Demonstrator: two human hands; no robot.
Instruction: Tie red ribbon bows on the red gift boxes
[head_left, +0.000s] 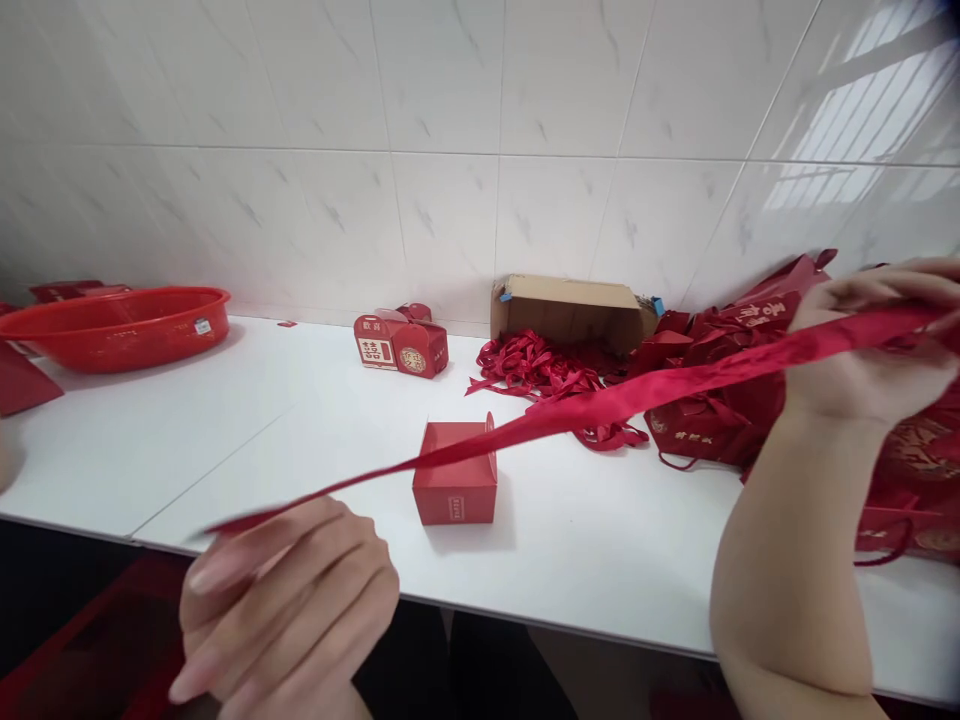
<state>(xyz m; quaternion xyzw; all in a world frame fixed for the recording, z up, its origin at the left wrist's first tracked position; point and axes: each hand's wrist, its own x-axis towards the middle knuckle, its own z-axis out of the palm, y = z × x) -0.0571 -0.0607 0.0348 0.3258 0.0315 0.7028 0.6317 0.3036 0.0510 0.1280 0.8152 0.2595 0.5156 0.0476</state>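
Observation:
A long red ribbon [600, 403] is stretched slantwise in the air between my two hands. My left hand [292, 600], low at the left near the table's front edge, pinches one end between thumb and fingers. Raised at the right, my right hand [881, 345] grips the ribbon toward its other end; part of that hand is cut off by the picture's edge. Behind the ribbon, a small red gift box [455, 490] stands on the white table, with one rounded flap upright on its right side.
At the back, a cardboard box [574, 292] lies open with a heap of red ribbons [536, 365] spilling out. Decorated red boxes [401, 345] stand near the wall. A red plastic basin [120, 335] is at left; red gift bags [705, 430] pile up at right.

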